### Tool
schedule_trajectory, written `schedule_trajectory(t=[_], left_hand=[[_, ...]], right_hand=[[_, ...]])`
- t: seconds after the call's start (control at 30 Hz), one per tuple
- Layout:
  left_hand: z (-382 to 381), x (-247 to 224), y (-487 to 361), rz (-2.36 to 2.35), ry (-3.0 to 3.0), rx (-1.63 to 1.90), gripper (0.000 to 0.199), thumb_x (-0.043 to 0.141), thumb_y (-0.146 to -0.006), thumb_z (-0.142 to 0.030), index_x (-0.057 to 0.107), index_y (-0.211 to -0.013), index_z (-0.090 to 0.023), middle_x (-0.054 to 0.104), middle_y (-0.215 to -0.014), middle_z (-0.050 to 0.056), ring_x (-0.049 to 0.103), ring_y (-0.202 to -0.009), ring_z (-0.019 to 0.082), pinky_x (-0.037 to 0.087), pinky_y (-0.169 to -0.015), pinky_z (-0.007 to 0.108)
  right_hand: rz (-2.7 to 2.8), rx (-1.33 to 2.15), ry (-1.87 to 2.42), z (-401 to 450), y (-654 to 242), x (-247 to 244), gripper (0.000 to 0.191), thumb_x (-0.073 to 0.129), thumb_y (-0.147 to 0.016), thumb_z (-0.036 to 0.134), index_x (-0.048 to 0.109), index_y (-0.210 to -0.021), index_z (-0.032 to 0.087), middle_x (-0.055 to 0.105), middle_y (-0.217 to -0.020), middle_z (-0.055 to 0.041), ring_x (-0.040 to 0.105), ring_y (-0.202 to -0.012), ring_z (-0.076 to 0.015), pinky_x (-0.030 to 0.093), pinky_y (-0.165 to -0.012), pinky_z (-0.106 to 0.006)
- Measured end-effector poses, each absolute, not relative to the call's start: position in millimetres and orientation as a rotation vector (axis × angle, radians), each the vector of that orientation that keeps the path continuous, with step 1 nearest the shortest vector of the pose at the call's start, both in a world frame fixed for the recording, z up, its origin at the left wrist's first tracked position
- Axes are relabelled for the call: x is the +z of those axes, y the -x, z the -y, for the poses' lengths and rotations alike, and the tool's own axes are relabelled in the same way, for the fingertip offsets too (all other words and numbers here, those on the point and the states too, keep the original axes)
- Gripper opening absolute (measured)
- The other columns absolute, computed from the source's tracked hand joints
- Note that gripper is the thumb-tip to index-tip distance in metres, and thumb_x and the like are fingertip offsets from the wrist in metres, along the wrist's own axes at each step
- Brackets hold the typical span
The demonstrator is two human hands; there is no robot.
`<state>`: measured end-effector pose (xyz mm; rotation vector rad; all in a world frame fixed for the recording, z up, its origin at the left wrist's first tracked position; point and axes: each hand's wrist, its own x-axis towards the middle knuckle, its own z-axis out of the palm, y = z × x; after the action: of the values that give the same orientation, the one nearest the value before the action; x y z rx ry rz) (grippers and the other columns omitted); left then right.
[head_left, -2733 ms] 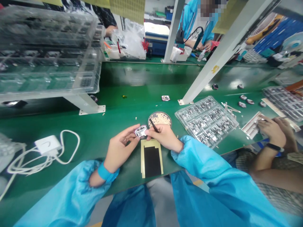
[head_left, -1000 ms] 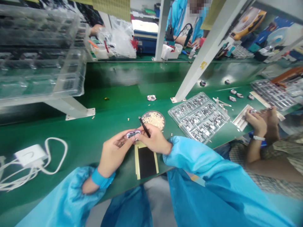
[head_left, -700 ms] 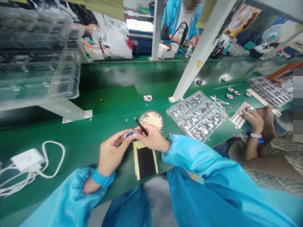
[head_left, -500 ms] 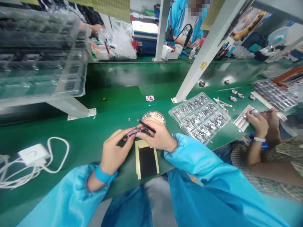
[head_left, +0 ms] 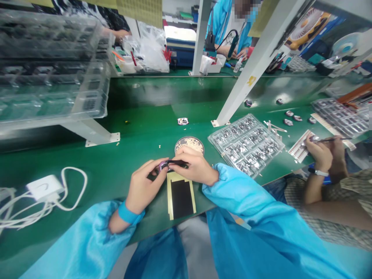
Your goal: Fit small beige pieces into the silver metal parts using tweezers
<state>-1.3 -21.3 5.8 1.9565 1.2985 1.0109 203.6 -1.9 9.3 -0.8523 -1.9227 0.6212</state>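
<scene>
Between its thumb and fingers, my left hand (head_left: pixel 145 184) grips a small purple device (head_left: pixel 163 166). My right hand (head_left: pixel 195 166) is closed on dark tweezers (head_left: pixel 177 162), whose tips are at the device. Just behind my right hand stands a round dish (head_left: pixel 189 144) of small pieces, partly covered by the fingers. Below both hands lies a black pad (head_left: pixel 182 198) edged with yellow tape (head_left: pixel 170 201). A similar small device (head_left: pixel 183 121) rests farther back on the green table (head_left: pixel 139 143).
A clear tray (head_left: pixel 247 145) of parts lies right of the dish, near a slanted metal post (head_left: pixel 247 77). White cables with an adapter (head_left: pixel 45 188) are at the left, below stacked plastic trays (head_left: pixel 52 89). At the right, a co-worker's hands (head_left: pixel 322 153) hold a part and a thin tool.
The tweezers have swung from a raised slant to nearly level, their tips now at the device. The device has turned slightly in my left hand. The co-worker's thin tool now shows more clearly.
</scene>
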Motion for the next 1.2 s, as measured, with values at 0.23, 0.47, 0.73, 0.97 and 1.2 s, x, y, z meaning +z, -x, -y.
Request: schedule_trajectory(t=[0.23,0.47,0.73,0.97,1.2], left_hand=[[20,5,0,-1.301,-2.014,1.002,0.024,0.063,-0.093,-0.025,0.072,-0.116,-0.023,0.063,-0.085,-0.001,0.052,-0.071,0.013,0.044,-0.067,0.025],[20,4,1,-1.289,-2.007,0.974,0.024,0.062,-0.094,-0.026,0.072,-0.116,-0.024,0.063,-0.085,-0.001,0.052,-0.071,0.013,0.043,-0.066,0.026],[19,2,2,-1.279,-1.998,0.975,0.023,0.064,-0.094,-0.03,0.072,-0.115,-0.026,0.065,-0.089,-0.001,0.054,-0.072,0.013,0.044,-0.067,0.026],[19,3,1,-1.28,-2.024,0.96,0.025,0.062,-0.094,-0.028,0.072,-0.116,-0.024,0.064,-0.085,0.0,0.053,-0.072,0.015,0.044,-0.067,0.026],[20,3,1,-1.277,-2.031,0.959,0.024,0.062,-0.094,-0.028,0.072,-0.116,-0.024,0.064,-0.085,-0.001,0.054,-0.071,0.014,0.044,-0.066,0.025]], right_hand=[[1.957,0.618,0.838,2,-202,4,0.013,0.064,-0.095,0.024,0.07,-0.103,0.017,0.062,-0.093,-0.0059,0.061,-0.086,-0.0154,0.051,-0.076,-0.028],[1.994,0.698,0.812,-1,-209,7,0.009,0.066,-0.093,0.024,0.07,-0.098,0.017,0.062,-0.093,-0.0061,0.061,-0.086,-0.0156,0.052,-0.076,-0.028],[1.93,0.704,0.808,-5,-214,10,0.014,0.069,-0.093,0.028,0.07,-0.099,0.016,0.065,-0.093,-0.0065,0.062,-0.088,-0.0171,0.052,-0.08,-0.031],[1.995,0.658,0.799,-3,-211,4,0.016,0.068,-0.094,0.032,0.07,-0.102,0.018,0.064,-0.094,-0.0063,0.061,-0.087,-0.0165,0.052,-0.077,-0.029],[2.088,0.691,0.84,2,-208,3,0.013,0.059,-0.099,0.027,0.066,-0.105,0.018,0.062,-0.1,-0.0073,0.06,-0.093,-0.0172,0.051,-0.082,-0.029]])
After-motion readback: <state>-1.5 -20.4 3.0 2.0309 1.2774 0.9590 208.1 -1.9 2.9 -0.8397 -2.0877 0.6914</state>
